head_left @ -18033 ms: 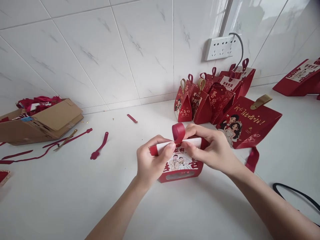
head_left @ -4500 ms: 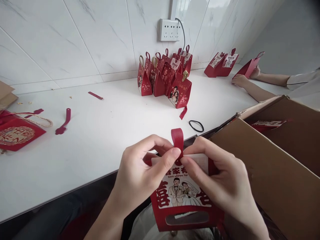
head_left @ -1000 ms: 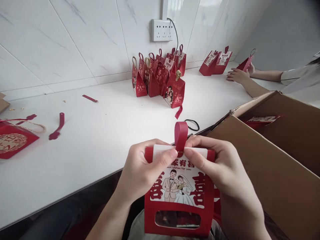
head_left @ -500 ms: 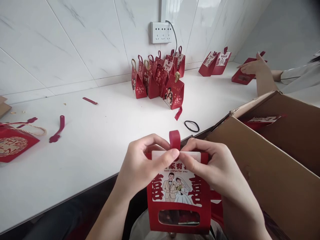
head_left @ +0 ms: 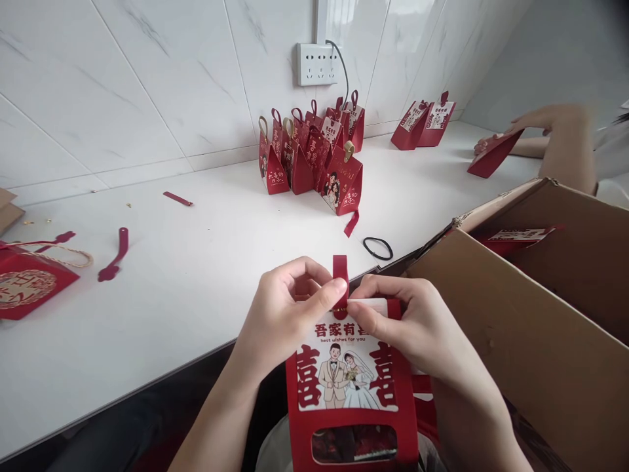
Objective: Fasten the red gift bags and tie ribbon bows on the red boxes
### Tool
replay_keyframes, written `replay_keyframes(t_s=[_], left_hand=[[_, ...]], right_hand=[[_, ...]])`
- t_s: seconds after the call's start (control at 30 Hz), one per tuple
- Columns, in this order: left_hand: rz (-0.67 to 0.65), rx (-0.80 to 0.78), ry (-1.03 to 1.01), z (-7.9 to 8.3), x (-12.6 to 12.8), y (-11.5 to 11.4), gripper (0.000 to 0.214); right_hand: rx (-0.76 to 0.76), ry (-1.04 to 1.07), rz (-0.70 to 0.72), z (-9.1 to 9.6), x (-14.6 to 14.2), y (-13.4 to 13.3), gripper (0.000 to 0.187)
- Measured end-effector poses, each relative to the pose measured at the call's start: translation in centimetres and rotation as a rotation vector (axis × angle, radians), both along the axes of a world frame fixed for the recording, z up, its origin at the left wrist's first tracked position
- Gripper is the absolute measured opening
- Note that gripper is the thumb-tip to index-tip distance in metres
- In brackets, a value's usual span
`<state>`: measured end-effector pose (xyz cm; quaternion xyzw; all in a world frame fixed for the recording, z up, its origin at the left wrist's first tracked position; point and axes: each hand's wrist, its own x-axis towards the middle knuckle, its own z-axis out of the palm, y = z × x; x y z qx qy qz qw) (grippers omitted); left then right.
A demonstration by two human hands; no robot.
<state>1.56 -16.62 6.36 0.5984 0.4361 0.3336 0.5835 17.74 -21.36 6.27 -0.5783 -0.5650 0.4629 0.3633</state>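
A red gift box [head_left: 351, 419] with a printed bride and groom and a small clear window is held upright in front of me. From its top edge rises a looped red ribbon strap [head_left: 340, 272]. My left hand [head_left: 299, 314] pinches this strap between thumb and fingers. On the right of the strap, my right hand [head_left: 403, 321] grips the top edge of the box, thumb in front and fingers behind. Dark red contents show through the window. The fingertips behind the box are hidden.
Several finished red gift boxes [head_left: 312, 157] stand by the wall, with two more [head_left: 425, 124] farther right. An open cardboard carton [head_left: 491, 295] is at my right. Loose straps [head_left: 115, 255] and a black elastic band [head_left: 378, 248] lie on the white table [head_left: 196, 288]. A co-worker's hand [head_left: 560, 124] holds another box.
My left hand has shifted from the box's top edge onto the strap, which now looks narrower and turned. The box sits slightly lower. The co-worker's box has tilted, their hands moving.
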Motion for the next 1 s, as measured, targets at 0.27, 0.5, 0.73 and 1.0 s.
replay_keyframes(t_s=[0.27,0.5,0.73,1.0], left_hand=[[0.089,0.095,-0.133,-0.2,0.0,0.8,0.017],[-0.110,-0.010,-0.034,0.1,-0.4,0.7,0.031],[-0.091,0.065,0.059,0.2,0.0,0.3,0.027],[-0.212,-0.002,0.025,0.1,-1.0,0.4,0.024]], right_hand=[[-0.057,0.014,0.033,-0.2,0.1,0.2,0.014],[-0.038,0.062,0.000,-0.3,0.2,0.1,0.016],[-0.006,0.090,0.016,-0.3,0.2,0.2,0.022],[-0.102,0.162,-0.096,0.4,0.6,0.2,0.019]])
